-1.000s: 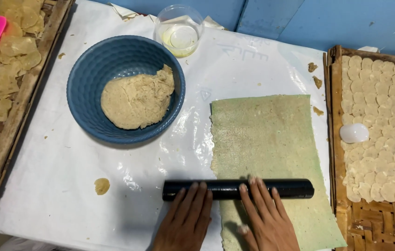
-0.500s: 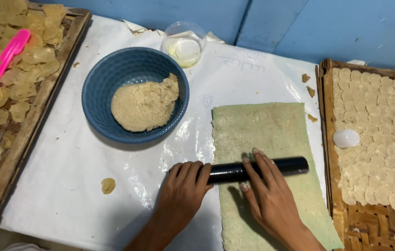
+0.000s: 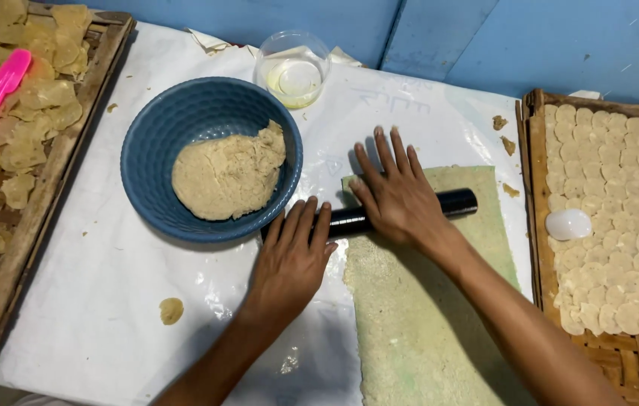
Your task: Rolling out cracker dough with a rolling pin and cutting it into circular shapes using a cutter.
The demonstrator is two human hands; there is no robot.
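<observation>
Roller (image 3: 395, 213) under both flat, open palms, left hand (image 3: 293, 256), right hand (image 3: 398, 195); press evenly across dough sheet (image 3: 425, 301) (edges thin fastest).

The black cylindrical rolling pin (image 3: 402, 213) now lies near the far end of the flattened greenish dough sheet (image 3: 425, 301), up from its near end a second ago. Both flat palms, left hand (image 3: 293, 256) and right hand (image 3: 398, 197), have travelled forward with it, arms stretched further.

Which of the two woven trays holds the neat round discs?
The right tray, beside the right hand; the left tray holds irregular, crumpled pieces.
</observation>
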